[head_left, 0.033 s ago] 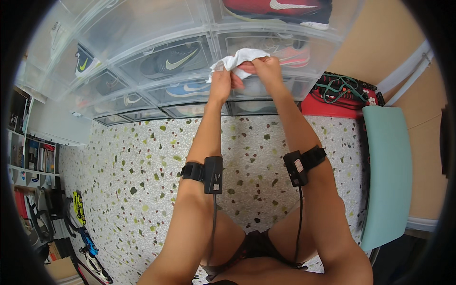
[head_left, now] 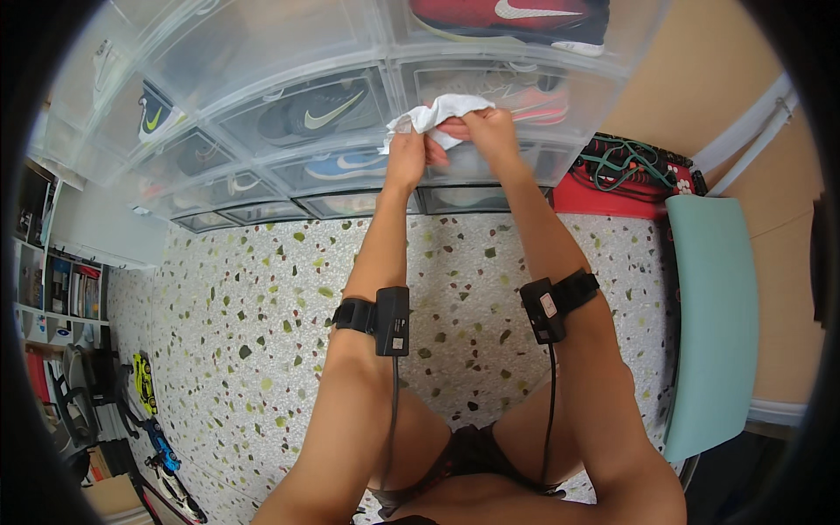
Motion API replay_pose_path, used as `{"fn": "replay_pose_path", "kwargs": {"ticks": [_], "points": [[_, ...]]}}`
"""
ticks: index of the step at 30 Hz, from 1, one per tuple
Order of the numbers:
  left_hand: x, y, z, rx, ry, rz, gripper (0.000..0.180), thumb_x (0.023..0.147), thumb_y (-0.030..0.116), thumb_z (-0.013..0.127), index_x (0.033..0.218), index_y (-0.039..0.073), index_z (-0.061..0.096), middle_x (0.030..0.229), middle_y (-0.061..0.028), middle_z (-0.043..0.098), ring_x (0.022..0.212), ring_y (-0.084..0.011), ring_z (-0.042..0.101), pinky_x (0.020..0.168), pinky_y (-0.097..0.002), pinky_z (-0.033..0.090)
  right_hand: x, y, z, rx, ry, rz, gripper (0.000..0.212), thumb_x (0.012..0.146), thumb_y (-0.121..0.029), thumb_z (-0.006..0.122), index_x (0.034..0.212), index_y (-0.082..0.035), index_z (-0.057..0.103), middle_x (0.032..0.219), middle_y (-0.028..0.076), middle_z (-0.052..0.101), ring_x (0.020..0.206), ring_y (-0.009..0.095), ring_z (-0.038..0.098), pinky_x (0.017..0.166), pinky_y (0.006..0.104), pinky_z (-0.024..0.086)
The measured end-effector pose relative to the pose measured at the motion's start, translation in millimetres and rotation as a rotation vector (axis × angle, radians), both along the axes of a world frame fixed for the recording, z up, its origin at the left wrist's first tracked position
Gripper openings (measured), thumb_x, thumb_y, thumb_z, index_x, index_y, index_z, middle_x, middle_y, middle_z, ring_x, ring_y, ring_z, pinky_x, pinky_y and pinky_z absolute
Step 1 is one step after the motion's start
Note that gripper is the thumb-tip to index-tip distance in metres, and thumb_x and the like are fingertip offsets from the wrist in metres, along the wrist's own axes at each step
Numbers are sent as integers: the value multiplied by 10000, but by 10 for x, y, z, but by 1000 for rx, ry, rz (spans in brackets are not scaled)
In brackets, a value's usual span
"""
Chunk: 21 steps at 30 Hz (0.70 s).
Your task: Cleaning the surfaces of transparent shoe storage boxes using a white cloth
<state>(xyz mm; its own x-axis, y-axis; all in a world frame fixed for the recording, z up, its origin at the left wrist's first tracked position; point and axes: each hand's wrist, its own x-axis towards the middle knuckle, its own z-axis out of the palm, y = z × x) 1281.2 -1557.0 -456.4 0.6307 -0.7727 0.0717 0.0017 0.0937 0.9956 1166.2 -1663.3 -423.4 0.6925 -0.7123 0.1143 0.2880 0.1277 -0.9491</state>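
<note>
A crumpled white wipe (head_left: 442, 108) stretches between my two hands in front of the clear shoe boxes; whether it is paper or cloth I cannot tell. My left hand (head_left: 409, 159) pinches its left end, with some fingers partly hidden beneath it. At the other end, my right hand (head_left: 493, 133) grips the wipe, thumb on top and fingers curled toward the left hand. Behind them are stacked transparent shoe boxes (head_left: 392, 83) with sneakers inside, among them a grey shoe (head_left: 319, 112) and a pink-soled one (head_left: 541, 109).
Speckled terrazzo floor (head_left: 280, 350) lies below my arms. To the right stand a pale green padded bench (head_left: 713, 324) and a red case (head_left: 608, 203) with cables (head_left: 626, 166). Toy cars (head_left: 162, 446) and a shelf (head_left: 52, 293) line the left side.
My right hand and its end of the wipe have shifted very slightly down. My left hand stays almost in the same place.
</note>
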Motion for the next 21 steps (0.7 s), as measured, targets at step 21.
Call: {"fn": "replay_pose_path", "kwargs": {"ticks": [21], "points": [[-34, -28, 1102, -156, -159, -26, 576, 1019, 357, 376, 766, -53, 691, 718, -174, 705, 660, -253, 712, 656, -319, 579, -66, 68, 752, -13, -123, -37, 593, 980, -467, 572, 1090, 108, 662, 984, 230, 719, 884, 267, 725, 817, 326, 574]]}}
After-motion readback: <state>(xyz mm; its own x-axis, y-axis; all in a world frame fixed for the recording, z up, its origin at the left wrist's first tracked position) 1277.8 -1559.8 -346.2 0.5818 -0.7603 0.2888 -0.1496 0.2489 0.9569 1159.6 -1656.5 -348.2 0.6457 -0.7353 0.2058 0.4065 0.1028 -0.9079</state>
